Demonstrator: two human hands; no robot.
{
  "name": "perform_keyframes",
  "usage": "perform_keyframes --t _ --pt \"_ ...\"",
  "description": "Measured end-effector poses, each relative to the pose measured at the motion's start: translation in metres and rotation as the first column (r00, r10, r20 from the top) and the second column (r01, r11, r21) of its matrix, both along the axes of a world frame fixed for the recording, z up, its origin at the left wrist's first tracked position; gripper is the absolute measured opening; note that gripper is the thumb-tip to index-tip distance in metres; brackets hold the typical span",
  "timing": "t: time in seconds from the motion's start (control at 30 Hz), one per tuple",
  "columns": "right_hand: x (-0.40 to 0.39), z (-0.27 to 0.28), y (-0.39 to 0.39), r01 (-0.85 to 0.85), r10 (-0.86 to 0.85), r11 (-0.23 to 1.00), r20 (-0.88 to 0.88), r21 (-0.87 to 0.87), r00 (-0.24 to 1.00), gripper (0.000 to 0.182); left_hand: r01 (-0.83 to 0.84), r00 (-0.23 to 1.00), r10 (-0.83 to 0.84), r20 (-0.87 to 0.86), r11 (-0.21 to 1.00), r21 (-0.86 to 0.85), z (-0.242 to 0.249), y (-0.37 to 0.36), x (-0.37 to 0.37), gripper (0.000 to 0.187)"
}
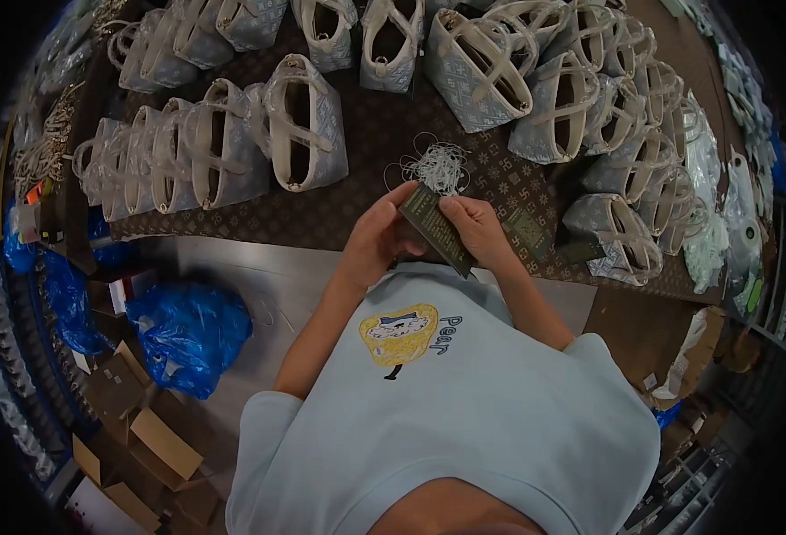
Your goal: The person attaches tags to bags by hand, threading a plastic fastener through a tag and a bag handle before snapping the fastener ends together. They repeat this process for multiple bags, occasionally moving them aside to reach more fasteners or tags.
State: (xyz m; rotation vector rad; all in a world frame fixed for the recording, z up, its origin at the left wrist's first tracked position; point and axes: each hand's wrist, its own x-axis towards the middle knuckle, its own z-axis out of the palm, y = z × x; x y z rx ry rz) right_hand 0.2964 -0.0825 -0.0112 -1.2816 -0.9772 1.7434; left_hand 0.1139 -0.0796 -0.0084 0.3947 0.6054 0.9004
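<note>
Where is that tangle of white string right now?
In the head view, the white string lies on the brown table, a little right of centre, just beyond the green card held by the left hand and right hand.

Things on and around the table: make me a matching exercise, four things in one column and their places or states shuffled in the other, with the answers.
1. Dark printed card
2. Pale strings
3. Blue plastic bag
4. Handbags

A. Off the table, at the view's left
B. Standing in rows
C. Held by the left hand and right hand
D. Tangled in a heap just beyond the hands

Pairs: 1-C, 2-D, 3-A, 4-B
</note>
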Motion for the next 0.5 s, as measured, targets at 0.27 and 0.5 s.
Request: perform_keyframes --t 0.27,0.5 --pt "0.003 -0.001 0.002 -0.052 0.045 0.995 0.079 0.086 0.996 0.027 0.256 0.949 -0.283 -0.14 0.95 -0.181 -0.01 0.005 -0.024 0.022" --pt "0.078 -0.058 0.004 -0.037 -0.203 0.948 0.688 0.317 0.697 0.035 0.068 0.725 -0.12 -0.678 0.992 -0.104 -0.038 -0.007 -0.037 0.016"
